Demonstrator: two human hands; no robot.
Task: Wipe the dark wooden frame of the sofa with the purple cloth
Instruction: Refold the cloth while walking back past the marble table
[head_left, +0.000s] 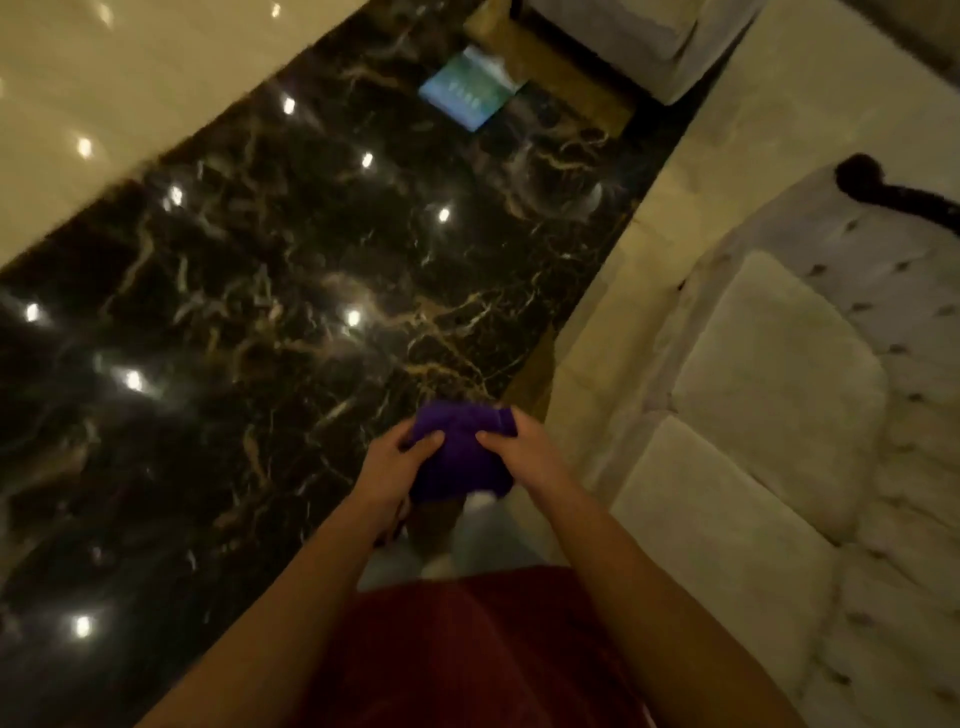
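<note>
We find no text we can read anywhere in this view. The one candidate is a blue-green box (474, 93) lying far off on the dark marble floor (249, 291), near the base of the far sofa. A short row of pale marks runs across its top face, likely printed characters, but motion blur and dim light smear them beyond reading; we cannot tell letters, numbers or a brand. We see no labels, tags or signs on the near sofa (779, 415) at right, and none on the purple cloth (462, 457).
</note>
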